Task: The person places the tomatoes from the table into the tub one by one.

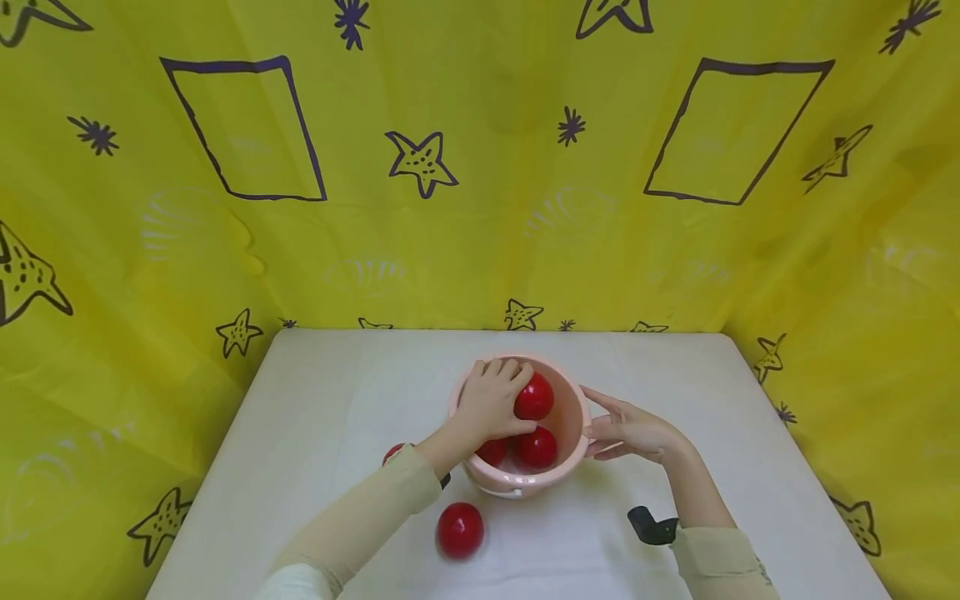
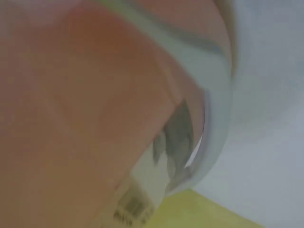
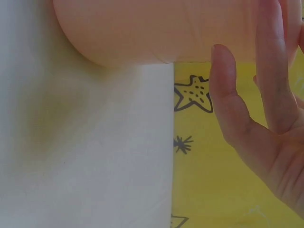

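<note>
A pink bucket (image 1: 573, 408) stands on the white table with several red balls in it. My left hand (image 1: 491, 404) reaches over its rim, fingers and thumb around an upper red ball (image 1: 535, 397). Below that, another red ball (image 1: 537, 448) lies in the bucket, with one more partly hidden under the hand. Against the bucket's right side, my right hand (image 1: 633, 429) rests with fairly straight fingers (image 3: 271, 61) touching the wall. In the left wrist view, the bucket's pink wall (image 2: 95, 118) fills much of the picture, and the left hand's grasp is not visible.
In front of the bucket, a red ball (image 1: 460, 530) lies on the white table (image 1: 360, 383). Another red ball (image 1: 397, 451) is partly covered by the left forearm. A white handle (image 2: 218, 109) hangs along the bucket. Yellow patterned curtain (image 1: 487, 250) surrounds the table's back and sides.
</note>
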`<act>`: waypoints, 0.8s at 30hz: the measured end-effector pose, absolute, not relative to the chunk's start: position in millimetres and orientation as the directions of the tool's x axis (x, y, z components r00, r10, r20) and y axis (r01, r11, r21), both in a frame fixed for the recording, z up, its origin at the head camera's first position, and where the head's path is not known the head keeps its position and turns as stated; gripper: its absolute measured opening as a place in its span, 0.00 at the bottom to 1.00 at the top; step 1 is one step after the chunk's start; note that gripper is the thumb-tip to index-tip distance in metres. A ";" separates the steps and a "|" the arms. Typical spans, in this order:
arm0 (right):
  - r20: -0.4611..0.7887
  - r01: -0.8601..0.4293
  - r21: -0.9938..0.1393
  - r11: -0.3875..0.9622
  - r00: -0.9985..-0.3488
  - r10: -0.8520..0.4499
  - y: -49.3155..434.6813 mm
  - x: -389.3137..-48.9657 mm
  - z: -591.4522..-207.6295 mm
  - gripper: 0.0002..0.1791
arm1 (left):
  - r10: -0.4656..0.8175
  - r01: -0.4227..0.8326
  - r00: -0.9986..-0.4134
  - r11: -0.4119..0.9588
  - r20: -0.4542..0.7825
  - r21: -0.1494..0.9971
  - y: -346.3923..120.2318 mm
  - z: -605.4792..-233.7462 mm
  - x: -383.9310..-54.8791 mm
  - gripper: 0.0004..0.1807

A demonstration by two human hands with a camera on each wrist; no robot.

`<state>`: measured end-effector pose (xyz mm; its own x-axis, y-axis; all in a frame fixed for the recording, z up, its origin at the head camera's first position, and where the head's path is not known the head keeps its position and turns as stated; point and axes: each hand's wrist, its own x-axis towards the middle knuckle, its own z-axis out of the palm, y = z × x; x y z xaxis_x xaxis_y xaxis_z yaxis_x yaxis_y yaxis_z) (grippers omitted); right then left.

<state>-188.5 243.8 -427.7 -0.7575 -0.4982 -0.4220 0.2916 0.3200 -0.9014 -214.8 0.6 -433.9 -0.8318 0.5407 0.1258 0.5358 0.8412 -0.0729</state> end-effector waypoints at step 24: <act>-0.409 0.286 -0.909 0.303 -0.753 -0.515 246.4 -190.0 -432.7 0.42 | 0.503 0.543 -0.838 0.726 -0.214 -0.422 29.6 -456.6 -225.9 0.48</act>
<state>-190.0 246.4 -432.7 -0.7532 -0.5155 -0.4087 0.2859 0.3030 -0.9091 -225.9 29.6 -456.6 -0.8377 0.5026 -0.2138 0.5432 0.7258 -0.4220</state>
